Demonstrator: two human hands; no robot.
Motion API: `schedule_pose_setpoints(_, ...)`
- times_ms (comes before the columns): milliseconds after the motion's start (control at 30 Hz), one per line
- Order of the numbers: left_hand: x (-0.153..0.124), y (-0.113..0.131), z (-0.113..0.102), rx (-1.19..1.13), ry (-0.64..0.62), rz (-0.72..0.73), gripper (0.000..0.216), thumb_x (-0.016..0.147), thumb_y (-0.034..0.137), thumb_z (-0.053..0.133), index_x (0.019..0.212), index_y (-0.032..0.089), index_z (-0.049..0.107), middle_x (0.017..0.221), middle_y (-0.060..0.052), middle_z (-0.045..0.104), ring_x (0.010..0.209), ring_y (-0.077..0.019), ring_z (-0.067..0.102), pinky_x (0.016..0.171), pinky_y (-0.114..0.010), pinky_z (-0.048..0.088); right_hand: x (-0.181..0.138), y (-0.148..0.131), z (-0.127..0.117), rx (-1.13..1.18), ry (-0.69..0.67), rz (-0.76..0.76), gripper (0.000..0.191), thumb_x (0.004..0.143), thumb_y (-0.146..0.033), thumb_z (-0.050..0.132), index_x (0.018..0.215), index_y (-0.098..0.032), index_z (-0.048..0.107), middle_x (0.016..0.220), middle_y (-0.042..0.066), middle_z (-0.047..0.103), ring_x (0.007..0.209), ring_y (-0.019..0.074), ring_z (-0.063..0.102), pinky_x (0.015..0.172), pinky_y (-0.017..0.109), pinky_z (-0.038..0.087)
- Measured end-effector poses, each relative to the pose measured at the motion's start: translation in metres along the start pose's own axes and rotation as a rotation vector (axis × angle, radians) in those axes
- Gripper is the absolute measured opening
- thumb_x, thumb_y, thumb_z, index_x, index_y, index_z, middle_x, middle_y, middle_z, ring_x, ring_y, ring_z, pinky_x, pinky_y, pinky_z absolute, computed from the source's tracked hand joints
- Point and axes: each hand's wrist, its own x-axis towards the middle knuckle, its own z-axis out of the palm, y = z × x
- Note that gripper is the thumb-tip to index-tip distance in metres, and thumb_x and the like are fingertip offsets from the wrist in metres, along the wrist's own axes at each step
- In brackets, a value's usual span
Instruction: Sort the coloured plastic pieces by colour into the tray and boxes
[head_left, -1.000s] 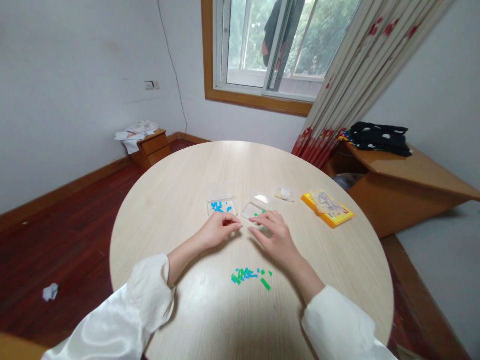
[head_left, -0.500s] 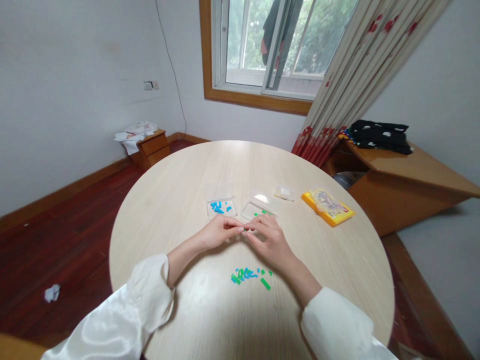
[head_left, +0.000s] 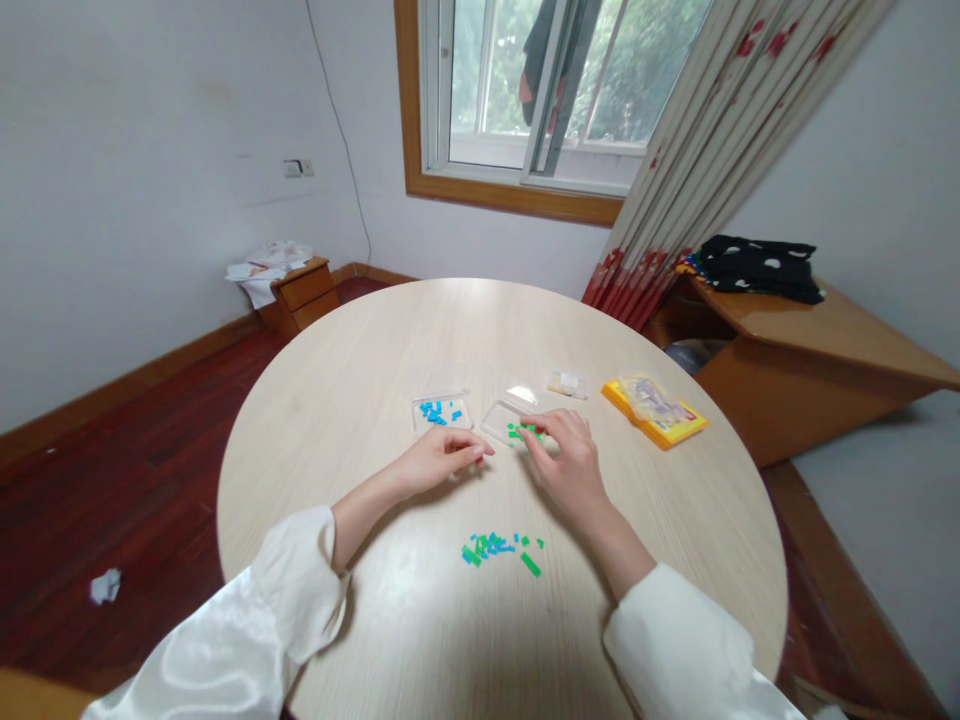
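Observation:
My left hand (head_left: 441,458) is held just above the table, in front of the blue-piece box. Its fingers are curled, thumb and index finger close together; whatever lies between them is too small or hidden to make out. Over the right clear plastic box (head_left: 497,421) reaches my right hand (head_left: 568,462), thumb and index finger a little apart at the small green pieces (head_left: 514,431). Several blue pieces (head_left: 435,411) lie in the left clear box (head_left: 459,425). Nearer to me is a loose pile of blue and green pieces (head_left: 487,548), with a longer green strip (head_left: 530,564) beside it.
A small clear packet (head_left: 568,384) lies behind the boxes. To the right, a yellow box (head_left: 664,425) has a clear plastic bag (head_left: 651,396) on top. All stand on a round wooden table (head_left: 360,360). Dark patterned cloth (head_left: 761,268) rests on furniture at the right.
My hands have parted. The right one has moved right and forward to the green pieces in its box, while the left has stayed nearly in place. The small green piece between my fingertips is no longer visible there.

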Motion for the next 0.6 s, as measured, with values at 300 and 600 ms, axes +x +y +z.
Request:
schedule_pose_setpoints(300,-0.008,0.004,0.008,0.132,-0.199,0.024,0.014,0.075,0.024,0.063,0.075,0.012,0.068,0.060,0.002,0.053,0.052,-0.0063,0.039,0.051,-0.020,0.031,0.002,0.022,0.000,-0.093,0.069,0.078,0.027,0.086,-0.024,0.051,0.111,-0.018,0.060,0.079,0.005,0.061,0.074,0.0204,0.053,0.074,0.036,0.038)
schedule_pose_setpoints(600,-0.016,0.008,0.016,0.488,-0.474,0.320,0.013,0.077,0.032,0.067,0.082,0.022,0.074,0.080,-0.003,0.060,0.079,-0.0148,0.054,0.086,-0.033,0.033,0.001,0.018,0.004,-0.059,0.041,0.116,0.030,0.085,-0.023,0.050,0.112,-0.017,0.060,0.078,0.005,0.061,0.072,0.0199,0.052,0.073,0.036,0.039)
